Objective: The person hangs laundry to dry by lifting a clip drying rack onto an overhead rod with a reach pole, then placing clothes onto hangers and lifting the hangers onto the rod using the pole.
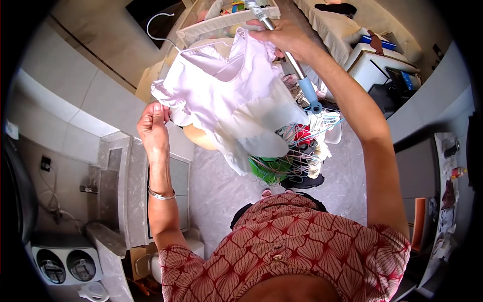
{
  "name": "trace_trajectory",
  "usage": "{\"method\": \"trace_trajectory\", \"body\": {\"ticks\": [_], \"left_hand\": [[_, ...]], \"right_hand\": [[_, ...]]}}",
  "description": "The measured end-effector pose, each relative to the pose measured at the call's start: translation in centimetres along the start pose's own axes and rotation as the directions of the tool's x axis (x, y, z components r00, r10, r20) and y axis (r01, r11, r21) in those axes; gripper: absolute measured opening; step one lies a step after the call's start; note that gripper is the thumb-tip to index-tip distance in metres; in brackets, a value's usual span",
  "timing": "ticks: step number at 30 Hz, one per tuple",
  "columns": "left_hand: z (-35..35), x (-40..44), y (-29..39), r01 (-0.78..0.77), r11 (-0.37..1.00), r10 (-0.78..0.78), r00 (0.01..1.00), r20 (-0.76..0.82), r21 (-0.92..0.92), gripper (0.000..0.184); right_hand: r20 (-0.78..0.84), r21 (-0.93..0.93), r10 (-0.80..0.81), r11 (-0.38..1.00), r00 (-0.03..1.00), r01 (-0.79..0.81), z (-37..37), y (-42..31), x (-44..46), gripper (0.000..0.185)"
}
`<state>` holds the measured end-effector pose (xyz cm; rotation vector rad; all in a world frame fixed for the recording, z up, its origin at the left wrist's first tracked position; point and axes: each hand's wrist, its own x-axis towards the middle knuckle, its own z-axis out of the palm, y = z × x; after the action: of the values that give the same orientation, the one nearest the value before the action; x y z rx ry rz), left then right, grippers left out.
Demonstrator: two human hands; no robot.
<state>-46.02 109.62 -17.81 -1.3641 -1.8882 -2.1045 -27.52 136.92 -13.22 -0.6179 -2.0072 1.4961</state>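
Observation:
A pale lilac and white ruffled garment point(216, 95) hangs spread out on a white hanger point(160, 39), whose hook points up at the upper left. My left hand point(153, 123) is closed on the ruffled edge at the garment's left side. At the top right, my right hand point(287, 39) is wrapped round a metal pole point(293, 64) with a blue-grey end, and its fingers also touch the garment's shoulder. Below the pole, a heap of hangers point(304, 143) lies with a green item point(271, 170) and other clothes.
A white bin point(229, 20) with colourful things stands at the top. Beyond the right arm are a covered sofa point(327, 25) and a white box point(372, 68). A stone counter point(133, 186) runs along the left, and a narrow shelf point(437, 236) holds small items at the right.

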Motion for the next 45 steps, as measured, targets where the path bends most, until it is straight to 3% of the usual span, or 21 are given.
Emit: {"method": "trace_trajectory", "body": {"ticks": [2,4,5,8,10,12,14,17,20,22,25,27,29,34,39,42,44,45], "left_hand": [[0.2,0.0,-0.2,-0.010,1.000,0.010,1.000,0.006,-0.012,0.018],[0.4,0.0,-0.3,-0.018,1.000,0.018,1.000,0.010,-0.020,0.018],[0.3,0.0,-0.5,-0.031,0.999,0.031,0.999,0.012,0.006,0.018],[0.2,-0.1,-0.1,-0.017,0.998,0.019,0.999,-0.037,0.060,0.017],[-0.1,-0.2,0.0,0.015,0.996,-0.007,0.996,-0.092,0.089,0.016],[-0.5,-0.3,-0.3,-0.054,0.992,0.063,0.995,-0.075,0.110,0.014],[-0.4,-0.4,-0.5,-0.086,0.991,0.093,0.993,-0.068,0.107,0.014],[0.3,-0.4,-0.4,-0.095,0.991,0.100,0.993,-0.057,0.097,0.014],[1.1,-0.4,-0.4,-0.052,0.996,0.056,0.997,-0.061,0.068,0.015],[0.7,-0.2,-1.2,0.014,0.999,-0.016,0.999,-0.036,-0.046,0.015],[0.5,-0.4,-1.3,0.032,0.999,-0.032,0.998,-0.051,-0.012,0.015],[0.3,-0.5,-1.2,0.027,1.000,-0.027,0.998,-0.054,0.014,0.015],[0.0,-0.3,-0.9,0.072,0.993,-0.080,0.993,-0.086,-0.091,0.020],[0.0,-0.4,-1.3,0.023,0.998,-0.026,0.999,-0.045,-0.067,0.021],[1.0,-0.5,-0.8,0.051,0.997,-0.055,0.997,-0.054,-0.065,0.021],[0.6,-0.3,-1.6,0.055,0.991,-0.061,0.997,-0.044,-0.122,0.017],[0.3,-0.3,-1.8,0.033,0.997,-0.035,0.999,-0.028,-0.069,0.016],[0.5,-0.3,-1.8,0.033,0.997,-0.035,0.999,-0.026,-0.068,0.016]], "right_hand": [[-0.019,0.069,-0.009,0.998,1.000,0.010,0.6,0.5,0.8,0.036],[-0.091,-0.180,-0.040,0.983,0.995,0.023,0.8,-0.4,0.6,0.037],[-0.130,-0.240,-0.203,0.956,0.971,0.168,1.1,0.2,1.5,0.039],[-0.084,-0.310,-0.272,0.921,0.959,0.234,0.5,0.7,3.5,0.038],[-0.100,-0.319,-0.232,0.929,0.968,0.189,0.9,-1.5,1.6,0.035],[-0.117,-0.328,-0.190,0.934,0.975,0.143,1.0,-2.4,1.1,0.032],[-0.055,-0.336,-0.366,0.883,0.929,0.328,0.9,-2.5,1.6,0.035],[0.037,-0.164,-0.349,0.922,0.936,0.350,2.6,-2.0,2.5,0.031],[0.131,-0.141,-0.305,0.936,0.943,0.322,4.3,-4.1,0.6,0.033],[0.119,-0.162,-0.296,0.936,0.948,0.313,4.4,-3.9,1.0,0.040],[0.123,-0.024,-0.352,0.934,0.928,0.357,4.3,-3.5,0.6,0.040],[0.049,-0.123,-0.347,0.929,0.937,0.350,4.2,-2.8,1.1,0.037],[0.057,-0.147,-0.341,0.927,0.938,0.346,3.7,-2.3,1.0,0.035],[0.001,-0.244,-0.244,0.940,0.970,0.237,4.2,-2.3,0.6,0.022],[-0.013,-0.158,-0.254,0.956,0.967,0.249,5.1,-1.5,1.0,0.023],[-0.058,-0.153,-0.373,0.920,0.926,0.361,5.2,-1.6,0.5,0.024],[-0.024,-0.362,-0.389,0.862,0.921,0.355,4.5,-1.5,1.1,0.026],[-0.025,-0.361,-0.388,0.863,0.921,0.354,4.6,-1.3,1.2,0.026]]}}
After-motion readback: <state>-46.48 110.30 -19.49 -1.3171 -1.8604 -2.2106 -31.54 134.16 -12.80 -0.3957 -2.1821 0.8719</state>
